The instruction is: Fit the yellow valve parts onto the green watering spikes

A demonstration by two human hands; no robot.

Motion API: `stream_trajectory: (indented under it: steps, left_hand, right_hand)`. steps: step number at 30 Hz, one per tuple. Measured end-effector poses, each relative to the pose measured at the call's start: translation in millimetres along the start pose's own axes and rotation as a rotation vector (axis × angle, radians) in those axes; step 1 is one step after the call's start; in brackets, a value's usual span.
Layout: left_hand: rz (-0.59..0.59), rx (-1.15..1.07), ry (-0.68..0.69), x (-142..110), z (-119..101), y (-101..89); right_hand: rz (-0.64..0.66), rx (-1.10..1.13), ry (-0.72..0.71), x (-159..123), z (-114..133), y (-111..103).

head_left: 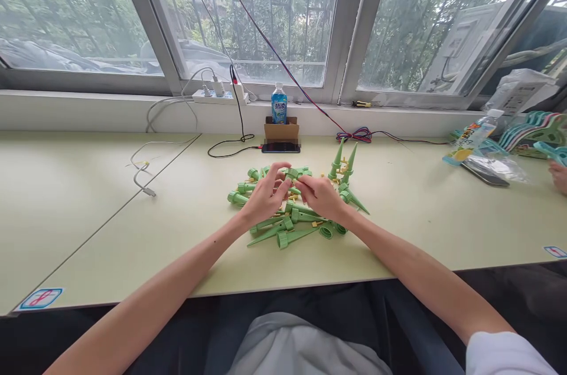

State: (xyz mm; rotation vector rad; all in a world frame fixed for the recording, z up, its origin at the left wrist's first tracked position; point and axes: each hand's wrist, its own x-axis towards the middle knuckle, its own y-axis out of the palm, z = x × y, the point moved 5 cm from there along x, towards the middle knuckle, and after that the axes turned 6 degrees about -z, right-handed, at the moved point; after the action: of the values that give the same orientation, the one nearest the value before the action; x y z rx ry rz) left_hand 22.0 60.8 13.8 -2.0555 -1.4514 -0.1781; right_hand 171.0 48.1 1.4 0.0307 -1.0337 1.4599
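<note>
My left hand (267, 195) is closed on a green plastic watering spike (292, 173), its ribbed collar showing above the fingers. Pressed up against the same piece from the other side is my right hand (322, 193), fingers pinched; whatever small part they grip is hidden. Under and around both hands lies a loose pile of green watering spikes (271, 234) with ribbed collars. Small yellow pieces (316, 224) are scattered among them. To the right of my right hand, two spikes (349, 163) stand point up with yellow pieces attached.
A phone (280, 147) on a cable lies behind the pile, before a small cardboard box (282, 129) and a blue bottle (279, 104). Bundled wires (354, 135) lie behind the upright spikes. Rightward are a drink bottle (473, 137) and another person's hand (559, 176).
</note>
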Motion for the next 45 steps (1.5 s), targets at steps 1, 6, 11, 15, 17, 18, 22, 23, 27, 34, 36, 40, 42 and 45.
stream_trajectory:
  steps: [1, 6, 11, 15, 17, 18, 22, 23, 27, 34, 36, 40, 42, 45]
  left_hand:
    - [0.003, -0.007, -0.01, 0.0, 0.3, 0.0]
    - [0.016, -0.022, -0.04, 0.3, 0.6, -0.1]
    - [0.021, -0.029, -0.06, 0.6, 0.7, -0.2]
    - [0.021, -0.006, -0.047, 0.8, 1.8, -0.3]
    - [0.019, 0.022, -0.037, 0.7, 2.3, -0.2]
    - [0.018, 0.044, -0.029, 0.7, 2.4, -0.2]
    - [0.016, 0.132, 0.016, 0.7, 1.3, 0.0]
    - [0.018, 0.135, 0.025, 0.7, 0.9, 0.1]
    - [0.028, 0.106, 0.031, 0.4, 0.6, -0.1]
    - [0.015, 0.211, 0.089, 0.1, 4.3, -0.6]
    - [0.014, 0.223, 0.101, 0.1, 5.0, -0.4]
    - [0.009, 0.217, 0.109, 0.3, 3.4, -0.5]
    - [0.0, 0.222, 0.111, 0.5, 1.9, -0.5]
    - [-0.031, 0.234, 0.108, 1.0, 0.1, -0.8]
  right_hand:
    - [-0.001, 0.002, 0.0, 0.0, 0.2, -0.1]
    - [0.001, -0.004, 0.006, 0.0, 1.2, -0.5]
    - [0.009, -0.013, 0.001, 0.4, 2.8, -0.1]
    - [0.03, -0.02, 0.0, 0.0, 2.6, 0.7]
    - [0.061, -0.023, 0.005, -0.6, 1.5, 2.2]
    - [0.08, -0.025, 0.008, -0.9, 0.9, 3.2]
    - [0.122, -0.026, 0.009, -1.7, -1.0, 5.4]
    - [0.122, -0.023, 0.007, -1.7, -1.1, 5.4]
    - [0.123, -0.017, 0.001, -2.0, -1.8, 5.4]
    - [0.123, -0.053, -0.011, -2.3, -3.3, 5.5]
    - [0.12, -0.054, -0.014, -2.0, -2.5, 4.6]
    - [0.101, -0.051, -0.017, -1.4, 0.0, 2.6]
    - [0.087, -0.043, -0.014, -1.2, 0.8, 2.0]
    - [0.06, -0.033, -0.009, -1.0, 1.1, 1.8]
